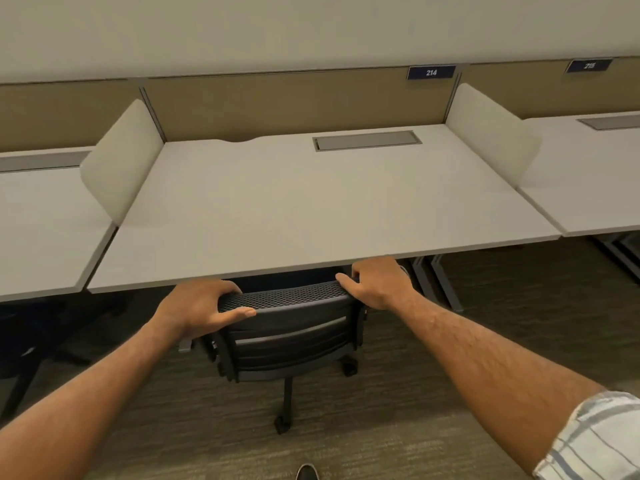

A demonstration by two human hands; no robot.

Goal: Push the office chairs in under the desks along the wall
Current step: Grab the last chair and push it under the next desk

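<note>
Far left: neighbouring bench [38, 216] w/ a pale side screen [121, 161] between it & the middle bench [311, 202]; under that left bench, dark shapes in shadow, can't tell what. Left hand [199, 306] is on the top left corner of the office chair [291, 327] backrest, fingers [225, 289] wrapped over the mesh top edge, thumb along the near face — clamped on the backrest. Chair sits centred at the middle bench, backrest top just beside the bench's front edge & a bit below it, seat hidden under the bench top; base & two castors show on the carpet [381, 427]. Middle bench has a grey cable hatch [367, 141] toward the back, tan panel behind, blue tag "214" [431, 72] up top. Right hand [375, 282] grips the backrest's top right corner, fingers curled over the edge, thumb on the near side. Right forearm ends in a rolled plaid sleeve [595, 441]. Second pale screen [491, 133], then right bench [595, 188] w/ tag 215, blurry. Shoe tip [307, 472] at bottom edge.
</note>
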